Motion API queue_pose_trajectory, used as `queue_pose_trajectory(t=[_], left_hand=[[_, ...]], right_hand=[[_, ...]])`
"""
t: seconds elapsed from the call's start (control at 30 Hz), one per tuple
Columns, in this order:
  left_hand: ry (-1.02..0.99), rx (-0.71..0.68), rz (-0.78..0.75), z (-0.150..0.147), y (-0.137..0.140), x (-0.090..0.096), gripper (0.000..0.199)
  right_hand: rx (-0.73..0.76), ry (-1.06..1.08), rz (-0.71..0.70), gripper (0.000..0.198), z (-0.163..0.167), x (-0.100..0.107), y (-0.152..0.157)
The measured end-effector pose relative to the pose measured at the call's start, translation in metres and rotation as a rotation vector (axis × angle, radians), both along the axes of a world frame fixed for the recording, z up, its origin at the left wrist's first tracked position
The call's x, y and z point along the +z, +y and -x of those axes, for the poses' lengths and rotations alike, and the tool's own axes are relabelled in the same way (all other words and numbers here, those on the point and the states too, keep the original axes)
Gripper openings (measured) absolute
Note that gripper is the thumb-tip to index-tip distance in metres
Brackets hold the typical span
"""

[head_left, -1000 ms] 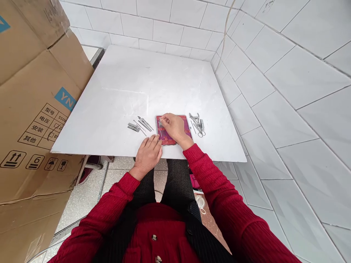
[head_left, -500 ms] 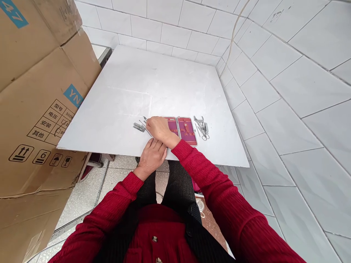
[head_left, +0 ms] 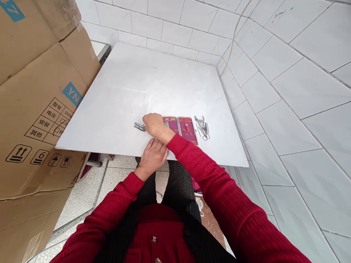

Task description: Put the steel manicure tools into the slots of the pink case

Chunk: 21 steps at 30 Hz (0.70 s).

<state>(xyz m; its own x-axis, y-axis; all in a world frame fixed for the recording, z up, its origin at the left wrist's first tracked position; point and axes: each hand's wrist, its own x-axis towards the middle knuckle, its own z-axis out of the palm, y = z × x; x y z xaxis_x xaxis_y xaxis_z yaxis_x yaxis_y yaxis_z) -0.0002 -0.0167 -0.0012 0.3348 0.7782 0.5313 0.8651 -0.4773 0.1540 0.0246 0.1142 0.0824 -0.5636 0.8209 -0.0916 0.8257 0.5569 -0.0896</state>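
Observation:
My right hand (head_left: 153, 124) is closed, back of the hand up, over the left side of an open manicure case (head_left: 188, 126) with red and purple lining. Its fingertips are hidden, so what they pinch does not show. Just left of it lie small silver tools, among them nail clippers (head_left: 139, 126). My left hand (head_left: 153, 154) is at the table's front edge, its fingers closed over the case's near left part, partly covered by my right wrist. Right of the case is a group of metal tools (head_left: 203, 128), including scissors and a plier-like nipper.
The white tabletop (head_left: 170, 84) carries the case and tools. A stack of cardboard boxes (head_left: 44, 87) stands along the left. White tiled walls (head_left: 296, 98) close off the back and right, with a cable (head_left: 233, 40) hanging in the corner.
My right hand has shifted slightly left and up, covering more of the thin tools beside the clippers. More of the case's left half shows. My left hand stays in place.

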Motion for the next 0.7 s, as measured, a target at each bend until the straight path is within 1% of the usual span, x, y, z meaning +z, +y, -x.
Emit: queue_pose_trajectory(t=[0.07,0.17,0.27,0.33,0.4,0.53,0.63,0.67,0.7], left_hand=[[-0.008,0.009,-0.002,-0.001,-0.001,-0.001,0.030],[-0.026,0.023,0.018,-0.001,-0.002,-0.003,0.037],[-0.038,0.018,0.044,-0.001,-0.002,-0.004,0.040],[-0.034,0.018,0.047,-0.001,-0.002,-0.003,0.040],[-0.021,0.020,0.043,-0.001,-0.002,-0.002,0.038],[-0.004,0.023,0.034,0.000,-0.001,-0.001,0.037],[-0.023,0.012,0.055,0.000,-0.001,-0.001,0.040],[-0.031,0.009,0.062,0.000,-0.001,-0.001,0.041],[-0.036,0.007,0.066,0.000,-0.001,-0.001,0.042]], right_hand=[[-0.035,0.078,0.008,0.019,-0.007,-0.004,0.006],[-0.075,0.226,0.077,0.003,-0.029,-0.004,0.018],[-0.149,0.430,0.144,0.015,-0.060,0.003,0.031],[-0.237,0.547,0.158,0.016,-0.080,0.006,0.038],[-0.322,0.633,0.156,0.015,-0.098,0.004,0.043],[-0.389,0.806,0.194,0.012,-0.118,-0.012,0.044],[-0.420,0.890,0.284,0.008,-0.125,-0.029,0.040],[-0.424,0.909,0.313,0.011,-0.127,-0.034,0.039],[-0.419,0.927,0.330,0.021,-0.129,-0.038,0.038]])
